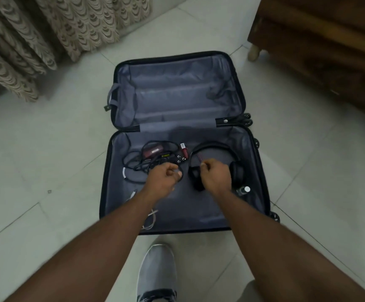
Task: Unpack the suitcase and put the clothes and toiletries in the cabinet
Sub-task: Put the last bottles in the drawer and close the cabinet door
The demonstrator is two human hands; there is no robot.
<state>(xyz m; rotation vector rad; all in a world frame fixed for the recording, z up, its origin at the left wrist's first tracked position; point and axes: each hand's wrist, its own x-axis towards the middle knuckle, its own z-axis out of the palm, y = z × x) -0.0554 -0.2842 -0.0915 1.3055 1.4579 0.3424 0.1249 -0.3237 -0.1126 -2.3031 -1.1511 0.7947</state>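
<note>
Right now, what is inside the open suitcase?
The suitcase near half holds headphones, tangled cables, a maroon device, a small red tube and a bottle. The far half looks bare. The arms cover part of the lining.

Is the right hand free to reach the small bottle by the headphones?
Probably not yet: the right hand is pinching a thin red stick, so it is occupied. The bottle lies uncovered just beside that wrist, next to the headphones.

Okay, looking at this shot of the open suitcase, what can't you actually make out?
- Right hand: pinches something thin, too small to identify.
- Left hand: motion-blurred; grips a black cable, fingers unclear.
- Small bottle: partly hidden by right forearm.
- Wooden furniture: cut off by frame edge.
</note>
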